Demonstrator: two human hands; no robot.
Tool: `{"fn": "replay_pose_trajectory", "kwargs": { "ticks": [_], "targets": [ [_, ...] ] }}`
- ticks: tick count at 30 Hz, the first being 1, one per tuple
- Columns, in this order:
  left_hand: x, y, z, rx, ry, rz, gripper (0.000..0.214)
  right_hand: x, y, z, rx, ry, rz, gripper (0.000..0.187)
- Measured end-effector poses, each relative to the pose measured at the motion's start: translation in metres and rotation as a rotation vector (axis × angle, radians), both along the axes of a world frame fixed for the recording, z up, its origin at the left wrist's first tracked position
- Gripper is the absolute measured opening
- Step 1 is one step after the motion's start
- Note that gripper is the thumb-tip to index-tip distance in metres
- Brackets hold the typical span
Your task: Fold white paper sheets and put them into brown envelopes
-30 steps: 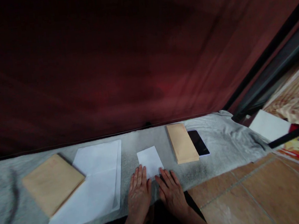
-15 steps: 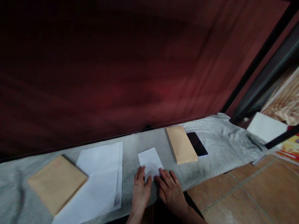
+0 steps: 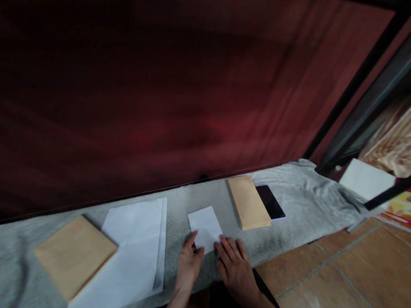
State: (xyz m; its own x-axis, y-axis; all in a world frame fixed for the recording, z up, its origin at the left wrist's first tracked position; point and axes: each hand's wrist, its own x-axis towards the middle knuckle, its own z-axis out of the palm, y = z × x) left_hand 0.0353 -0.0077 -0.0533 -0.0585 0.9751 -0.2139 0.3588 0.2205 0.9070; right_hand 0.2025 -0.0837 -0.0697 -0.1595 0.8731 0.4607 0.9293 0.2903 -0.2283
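Small white sheet (image 3: pixel 204 223), one: placed just ahead of both hands, neither clearly nearer; long axis pointed away from them. Left hand (image 3: pixel 189 261): thumb and forefinger parted at sheet's left edge; any pinch cannot be told. Right hand (image 3: pixel 235 264): laid flat at its near right corner, nothing gripped. Left of sheet: large white sheets (image 3: pixel 138 249), apparently two; square brown packet (image 3: pixel 76 255), one. Right of sheet: narrow brown packet (image 3: pixel 249 203), one; dark device (image 3: pixel 270 202), one.
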Motion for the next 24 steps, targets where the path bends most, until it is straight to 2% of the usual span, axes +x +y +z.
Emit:
{"fn": "replay_pose_trajectory", "kwargs": {
  "ticks": [4, 12, 16, 20, 24],
  "targets": [
    [0.000, -0.001, 0.002, -0.004, 0.033, -0.037, 0.057, 0.000, -0.003, 0.000, -0.044, 0.020, -0.065, 0.048],
    [0.003, -0.003, 0.007, 0.022, 0.073, 0.014, 0.051, 0.005, -0.003, -0.004, -0.054, 0.048, -0.091, 0.054],
    [0.003, -0.002, 0.009, 0.021, 0.034, 0.042, 0.052, 0.004, -0.002, -0.007, -0.038, 0.037, -0.059, 0.062],
    [0.005, -0.005, 0.009, 0.037, -0.035, 0.060, 0.052, -0.003, 0.001, -0.005, -0.030, 0.032, 0.049, 0.063],
    [0.004, -0.011, 0.012, 0.068, -0.110, 0.090, 0.042, -0.010, 0.006, -0.002, -0.045, 0.039, 0.096, 0.062]
  ]
}}
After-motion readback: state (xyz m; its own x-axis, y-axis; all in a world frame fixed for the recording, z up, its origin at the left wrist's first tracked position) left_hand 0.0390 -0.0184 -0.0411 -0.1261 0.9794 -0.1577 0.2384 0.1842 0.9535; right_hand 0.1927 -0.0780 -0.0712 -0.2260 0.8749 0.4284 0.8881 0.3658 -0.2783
